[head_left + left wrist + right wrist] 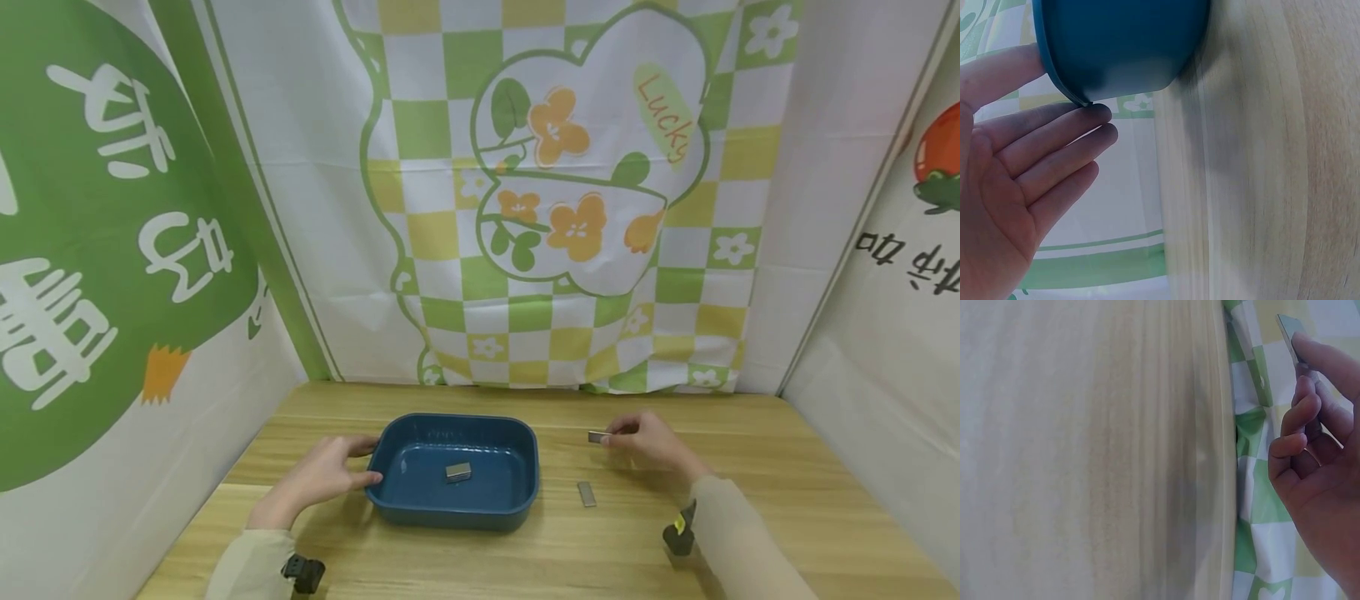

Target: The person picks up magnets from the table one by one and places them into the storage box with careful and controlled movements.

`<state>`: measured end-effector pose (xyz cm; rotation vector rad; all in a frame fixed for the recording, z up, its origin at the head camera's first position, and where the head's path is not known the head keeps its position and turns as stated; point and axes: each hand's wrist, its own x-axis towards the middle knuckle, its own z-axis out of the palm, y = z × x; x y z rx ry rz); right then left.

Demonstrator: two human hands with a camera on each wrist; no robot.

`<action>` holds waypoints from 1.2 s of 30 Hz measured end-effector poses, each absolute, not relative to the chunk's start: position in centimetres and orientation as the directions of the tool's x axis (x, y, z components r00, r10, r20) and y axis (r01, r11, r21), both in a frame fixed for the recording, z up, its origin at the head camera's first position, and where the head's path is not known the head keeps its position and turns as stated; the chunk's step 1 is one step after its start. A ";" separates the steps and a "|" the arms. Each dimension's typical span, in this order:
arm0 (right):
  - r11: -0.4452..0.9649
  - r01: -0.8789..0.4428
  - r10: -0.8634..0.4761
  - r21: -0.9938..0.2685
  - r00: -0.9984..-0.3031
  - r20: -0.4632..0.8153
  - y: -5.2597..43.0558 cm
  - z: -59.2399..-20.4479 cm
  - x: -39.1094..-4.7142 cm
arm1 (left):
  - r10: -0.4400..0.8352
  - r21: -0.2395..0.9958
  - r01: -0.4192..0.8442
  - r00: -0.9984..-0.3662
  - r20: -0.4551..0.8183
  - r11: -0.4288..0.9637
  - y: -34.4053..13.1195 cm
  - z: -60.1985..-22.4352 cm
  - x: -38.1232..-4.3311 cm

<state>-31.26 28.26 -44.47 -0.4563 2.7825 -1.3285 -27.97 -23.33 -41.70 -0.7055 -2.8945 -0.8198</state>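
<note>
A dark blue rectangular basin [450, 518] stands on the table, with a small stack of flat silver metal blocks [458, 472] inside it. At its left end my left hand [322, 473] touches the rim with thumb and fingertips, the fingers fairly straight in the left wrist view. To the right of the basin, my right hand [651, 443] pinches a thin silver metal block [1289, 336] between thumb and fingers, raised above the table. Another flat silver block [587, 494] lies on the wood, between the basin and my right forearm.
The light wooden table [600, 558] runs back to a checked green and yellow cloth [480, 317]. Printed fabric walls [247, 350] close in the left and right sides. A small black device [303, 573] is worn on each wrist.
</note>
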 end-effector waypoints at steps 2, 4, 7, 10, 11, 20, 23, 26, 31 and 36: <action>0.600 -0.255 -0.276 -0.758 -0.956 0.103 28.2 -44.4 -31.3 | 0.414 0.489 0.441 -0.894 0.168 0.753 -23.4 -41.7 -28.0; 0.605 -0.257 -0.278 -0.753 -0.955 0.103 28.1 -44.3 -31.4 | 0.416 0.491 0.442 -0.894 0.168 0.751 -23.4 -41.7 -28.0; 0.606 -0.256 -0.281 -0.753 -0.955 0.099 27.9 -44.2 -31.6 | 0.418 0.488 0.443 -0.893 0.168 0.752 -23.4 -41.8 -28.0; 0.604 -0.261 -0.281 -0.753 -0.954 0.105 27.8 -44.1 -31.7 | 0.418 0.487 0.445 -0.892 0.171 0.751 -23.4 -41.8 -28.0; 0.605 -0.265 -0.283 -0.751 -0.953 0.109 27.7 -44.0 -31.7 | 0.419 0.486 0.446 -0.892 0.172 0.752 -23.4 -41.8 -28.0; 0.613 -0.289 -0.301 -0.736 -0.946 0.122 27.1 -43.5 -31.6 | 0.414 0.477 0.447 -0.893 0.178 0.757 -23.4 -41.8 -28.0; 0.618 -0.298 -0.309 -0.728 -0.943 0.124 26.8 -43.4 -31.7 | 0.413 0.473 0.448 -0.892 0.182 0.759 -23.4 -41.8 -28.1; 0.624 -0.318 -0.321 -0.714 -0.937 0.137 26.6 -43.4 -31.8 | 0.413 0.470 0.451 -0.891 0.187 0.759 -23.4 -41.9 -28.1; 0.619 -0.336 -0.333 -0.710 -0.931 0.150 26.1 -43.1 -31.8 | 0.416 0.468 0.454 -0.890 0.189 0.758 -23.4 -41.8 -28.0; 0.620 -0.342 -0.332 -0.706 -0.930 0.159 25.8 -43.0 -31.9 | 0.413 0.471 0.449 -0.892 0.185 0.759 -23.4 -41.9 -28.0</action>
